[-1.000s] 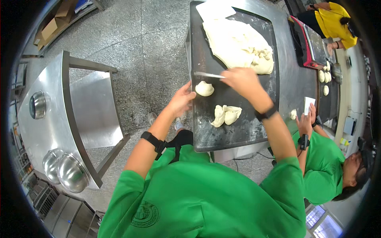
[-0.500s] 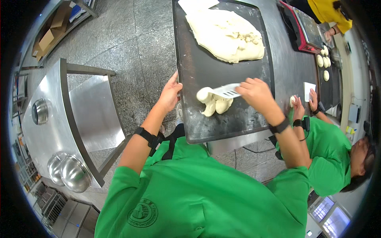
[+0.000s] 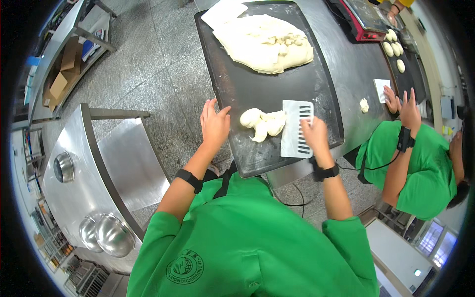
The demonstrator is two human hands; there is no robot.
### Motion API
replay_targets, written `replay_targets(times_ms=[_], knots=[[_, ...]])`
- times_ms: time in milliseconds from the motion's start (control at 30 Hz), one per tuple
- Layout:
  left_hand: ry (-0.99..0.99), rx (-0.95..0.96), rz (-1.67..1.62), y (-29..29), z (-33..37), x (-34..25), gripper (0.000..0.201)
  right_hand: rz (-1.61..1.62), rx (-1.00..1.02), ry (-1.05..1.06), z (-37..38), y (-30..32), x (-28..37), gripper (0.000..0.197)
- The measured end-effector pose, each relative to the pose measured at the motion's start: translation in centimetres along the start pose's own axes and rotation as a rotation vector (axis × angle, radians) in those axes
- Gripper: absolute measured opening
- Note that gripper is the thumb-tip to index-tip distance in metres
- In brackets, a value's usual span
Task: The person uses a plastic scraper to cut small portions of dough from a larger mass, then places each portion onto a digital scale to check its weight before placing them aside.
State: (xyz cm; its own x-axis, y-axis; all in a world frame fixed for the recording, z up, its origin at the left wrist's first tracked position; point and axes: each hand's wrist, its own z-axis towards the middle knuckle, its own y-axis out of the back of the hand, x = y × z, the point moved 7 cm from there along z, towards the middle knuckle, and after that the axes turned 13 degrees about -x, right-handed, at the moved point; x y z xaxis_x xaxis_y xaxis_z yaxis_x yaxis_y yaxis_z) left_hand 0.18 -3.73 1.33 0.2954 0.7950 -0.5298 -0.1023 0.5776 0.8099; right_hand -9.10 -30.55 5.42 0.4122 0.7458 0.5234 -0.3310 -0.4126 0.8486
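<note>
A black baking tray [image 3: 267, 89] lies before me with a large pale mass of dough [image 3: 264, 42] at its far end. Nearer to me sits a small lumpy piece of dough [image 3: 269, 123]. My right hand [image 3: 316, 136] is closed on a white slotted dough scraper [image 3: 292, 138], held just right of the small piece; the scraper's left edge is at or very near the dough. Beside the tray's left edge is my left hand [image 3: 215, 121], fingers spread and holding nothing.
Another white scraper [image 3: 222, 12] rests at the tray's far left corner. On my right a co-worker in green has a scraper [image 3: 381, 89] near a dough scrap [image 3: 364, 105]. Beyond are a red scale [image 3: 368, 34] and several dough balls [image 3: 396, 49]. Metal bowls [image 3: 114, 235] stand left.
The scraper has come down from above the small dough to its right side, turning its broad face up. My left hand has spread its fingers. The co-worker's hand has lifted off the dough scrap.
</note>
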Motion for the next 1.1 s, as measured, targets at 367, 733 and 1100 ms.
replay_targets(times_ms=[367,733,1100], knots=[[-0.243,0.080,-0.006,-1.5,-1.3,-1.9,0.024,0.566,-0.074,-0.446,-4.7,-3.7,0.0,0.020],[-0.303,0.145,-0.105,-1.6,-1.8,-1.9,0.021,0.013,-0.187,0.140,-4.5,-0.7,14.3,0.012],[-0.337,0.087,0.140,1.2,-2.2,-1.8,0.024,-0.149,-0.115,0.459,-4.0,1.2,16.5,0.004]])
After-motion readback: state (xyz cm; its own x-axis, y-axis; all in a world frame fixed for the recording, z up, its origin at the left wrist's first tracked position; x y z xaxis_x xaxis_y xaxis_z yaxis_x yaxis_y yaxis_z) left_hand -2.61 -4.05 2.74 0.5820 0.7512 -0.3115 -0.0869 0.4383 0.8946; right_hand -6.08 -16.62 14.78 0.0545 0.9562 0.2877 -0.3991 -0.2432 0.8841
